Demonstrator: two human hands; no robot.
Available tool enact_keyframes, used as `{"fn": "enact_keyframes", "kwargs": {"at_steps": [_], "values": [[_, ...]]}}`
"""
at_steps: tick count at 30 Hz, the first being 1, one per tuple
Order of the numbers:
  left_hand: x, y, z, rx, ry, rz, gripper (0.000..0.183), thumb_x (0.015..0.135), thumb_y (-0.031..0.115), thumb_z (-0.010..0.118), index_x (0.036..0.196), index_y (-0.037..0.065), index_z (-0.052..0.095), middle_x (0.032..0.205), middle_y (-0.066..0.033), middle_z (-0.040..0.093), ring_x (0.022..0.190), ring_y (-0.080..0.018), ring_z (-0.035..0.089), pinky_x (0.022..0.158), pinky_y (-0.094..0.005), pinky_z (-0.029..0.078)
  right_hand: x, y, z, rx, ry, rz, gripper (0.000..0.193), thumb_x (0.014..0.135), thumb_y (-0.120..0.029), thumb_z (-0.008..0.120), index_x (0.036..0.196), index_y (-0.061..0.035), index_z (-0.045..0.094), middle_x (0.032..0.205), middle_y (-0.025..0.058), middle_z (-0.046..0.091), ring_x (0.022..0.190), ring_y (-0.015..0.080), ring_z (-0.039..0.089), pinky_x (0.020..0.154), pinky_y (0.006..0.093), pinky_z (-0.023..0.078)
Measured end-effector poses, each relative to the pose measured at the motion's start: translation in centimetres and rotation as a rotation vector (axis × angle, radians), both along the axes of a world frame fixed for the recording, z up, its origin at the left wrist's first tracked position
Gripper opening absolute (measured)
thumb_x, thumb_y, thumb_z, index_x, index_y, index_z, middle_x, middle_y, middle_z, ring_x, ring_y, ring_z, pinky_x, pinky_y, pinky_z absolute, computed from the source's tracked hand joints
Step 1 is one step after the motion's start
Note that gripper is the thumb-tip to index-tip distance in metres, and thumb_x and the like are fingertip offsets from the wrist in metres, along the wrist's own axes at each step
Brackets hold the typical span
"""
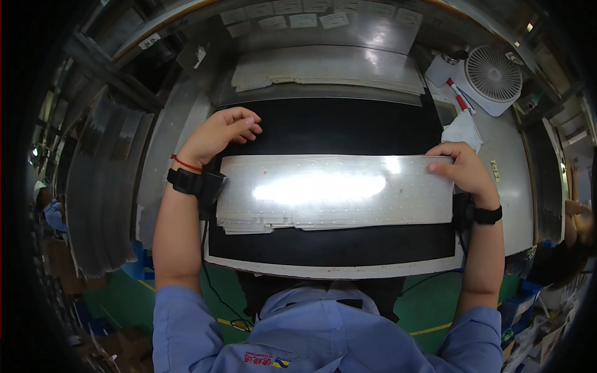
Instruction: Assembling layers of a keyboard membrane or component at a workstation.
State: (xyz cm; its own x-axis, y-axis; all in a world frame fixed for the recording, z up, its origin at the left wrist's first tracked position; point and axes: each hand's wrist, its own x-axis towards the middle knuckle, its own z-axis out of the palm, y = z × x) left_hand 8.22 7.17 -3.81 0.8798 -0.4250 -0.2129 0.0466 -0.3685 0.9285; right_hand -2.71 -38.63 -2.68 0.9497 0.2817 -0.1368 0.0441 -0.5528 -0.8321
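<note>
A stack of long, shiny metal sheets lies crosswise on a black mat in front of me. Rows of small raised dots run over the top sheet, a bright glare covers its middle, and its near edge is stepped and notched. My right hand grips the far right corner, thumb on top and fingers at the far edge. Over the mat, beyond the stack's far left corner, my left hand is loosely bent, fingers somewhat apart, with nothing visible in it.
Behind the mat lies another pile of metal sheets. At the right stand a white fan, a white bottle, a red marker and a crumpled white cloth. Tall stacks of sheets stand on the left.
</note>
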Motion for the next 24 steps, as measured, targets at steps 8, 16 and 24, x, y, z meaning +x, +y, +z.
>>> {"fn": "enact_keyframes", "kwargs": {"at_steps": [8,16,24], "values": [[-1.9,-1.1,1.3,0.161,-0.045,-0.225,0.028,0.089,0.020,0.065,0.110,0.002,0.064,0.094,-0.0037,0.065,0.087,-0.0101,0.058,0.080,-0.0242,0.047,0.5,-0.1,-1.1,0.102,-0.216,-0.174,0.010,0.088,-0.011,0.065,0.092,-0.0018,0.065,0.076,-0.0031,0.059,0.071,0.0053,0.051,0.064,0.0205,0.042],[-3.4,-2.8,2.2,0.308,-0.295,-0.379,0.031,0.076,0.017,0.071,0.099,-0.003,0.065,0.085,-0.0073,0.063,0.077,-0.0136,0.057,0.072,-0.0264,0.047,0.7,-0.3,-1.2,0.260,-0.157,-0.264,0.010,0.090,-0.009,0.063,0.095,-0.0012,0.065,0.074,-0.0053,0.056,0.060,0.0013,0.043,0.052,0.0175,0.032],[-3.3,-3.3,1.8,0.257,-0.278,-0.332,0.022,0.075,0.011,0.066,0.090,-0.002,0.060,0.077,-0.0044,0.059,0.071,-0.0101,0.053,0.067,-0.0238,0.044,1.0,-0.5,-2.0,0.314,-0.194,-0.247,0.014,0.090,-0.009,0.063,0.100,-0.0011,0.065,0.074,-0.0052,0.056,0.055,0.0004,0.040,0.048,0.0169,0.028]]}}
